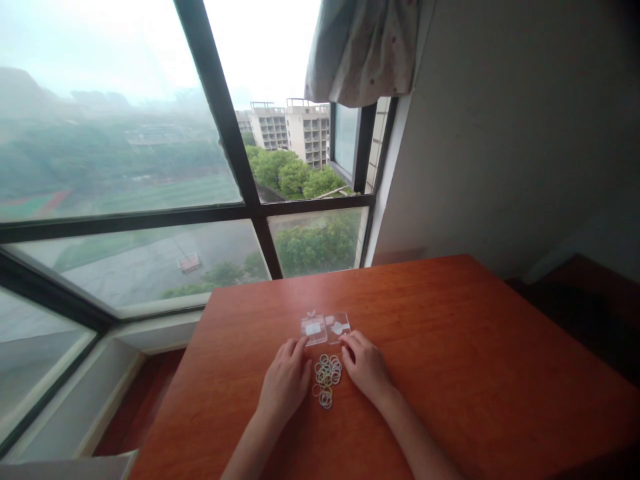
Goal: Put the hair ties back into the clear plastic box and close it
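A small clear plastic box (pixel 313 329) lies on the table with its lid (pixel 339 328) folded open to the right. White label-like patches show on both halves. Just in front is a loose pile of small pale elastic hair bands (pixel 328 371), a few of them yellowish. My left hand (pixel 284 375) rests left of the pile, fingertips at the box's near left corner and thumb apart from the fingers. On the other side, my right hand (pixel 367 363) is lowered with curved fingers, its fingertips at the lid's near right corner. Neither hand visibly grips anything.
The reddish-brown wooden table (pixel 430 333) stretches to both sides. Large dark-framed windows (pixel 253 210) stand beyond its far and left edges, one pane swung outward. A patterned curtain (pixel 363 53) hangs above, beside a plain wall (pixel 490 133).
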`<control>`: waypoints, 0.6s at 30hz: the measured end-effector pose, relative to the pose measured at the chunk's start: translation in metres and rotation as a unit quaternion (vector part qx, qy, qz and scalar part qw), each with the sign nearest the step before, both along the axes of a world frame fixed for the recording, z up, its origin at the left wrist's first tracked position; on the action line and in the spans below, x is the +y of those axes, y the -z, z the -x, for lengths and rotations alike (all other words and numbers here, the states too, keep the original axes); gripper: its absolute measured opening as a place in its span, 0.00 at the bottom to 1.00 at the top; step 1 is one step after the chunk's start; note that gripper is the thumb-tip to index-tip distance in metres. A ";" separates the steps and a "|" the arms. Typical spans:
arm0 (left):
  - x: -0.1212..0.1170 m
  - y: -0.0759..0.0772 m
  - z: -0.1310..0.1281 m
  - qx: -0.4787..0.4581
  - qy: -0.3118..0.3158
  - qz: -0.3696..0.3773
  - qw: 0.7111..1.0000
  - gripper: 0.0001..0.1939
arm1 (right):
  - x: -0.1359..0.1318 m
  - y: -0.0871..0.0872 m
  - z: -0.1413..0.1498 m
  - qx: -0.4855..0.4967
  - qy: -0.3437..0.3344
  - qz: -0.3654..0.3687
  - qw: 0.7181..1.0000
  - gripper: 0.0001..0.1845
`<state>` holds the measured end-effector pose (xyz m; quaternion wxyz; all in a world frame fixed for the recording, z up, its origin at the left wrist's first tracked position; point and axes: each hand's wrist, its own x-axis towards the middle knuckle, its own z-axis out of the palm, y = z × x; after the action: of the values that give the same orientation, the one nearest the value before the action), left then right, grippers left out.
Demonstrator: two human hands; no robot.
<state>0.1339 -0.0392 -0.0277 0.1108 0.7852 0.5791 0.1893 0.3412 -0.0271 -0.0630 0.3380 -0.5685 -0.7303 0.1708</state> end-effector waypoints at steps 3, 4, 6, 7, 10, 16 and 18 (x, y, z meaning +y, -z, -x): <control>-0.006 -0.005 0.000 -0.001 -0.001 0.015 1.000 0.17 | -0.001 -0.001 -0.001 0.018 -0.013 -0.008 1.000 0.13; -0.008 -0.007 0.000 -0.002 0.019 0.035 0.999 0.16 | -0.002 -0.002 -0.002 0.020 -0.023 -0.009 0.999 0.12; -0.011 -0.010 -0.001 0.001 0.080 0.083 0.993 0.17 | -0.004 -0.005 -0.002 0.015 -0.048 -0.009 0.999 0.12; -0.013 -0.011 -0.002 0.007 0.107 0.102 0.989 0.18 | -0.006 -0.007 -0.001 0.007 -0.060 -0.008 0.998 0.11; -0.015 -0.011 -0.005 0.034 0.135 0.123 0.983 0.20 | -0.009 -0.011 0.000 -0.026 -0.079 -0.006 0.997 0.09; -0.015 -0.006 -0.015 0.050 0.119 0.101 0.986 0.16 | -0.012 -0.014 0.000 -0.060 -0.093 -0.003 0.994 0.09; -0.015 -0.005 -0.019 0.051 0.107 0.088 0.989 0.15 | -0.012 -0.014 -0.001 -0.062 -0.098 -0.004 0.993 0.08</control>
<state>0.1526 -0.0543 -0.0225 0.1697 0.8384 0.5111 0.0841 0.3420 -0.0386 -0.0489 0.2764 -0.5023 -0.8027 0.1645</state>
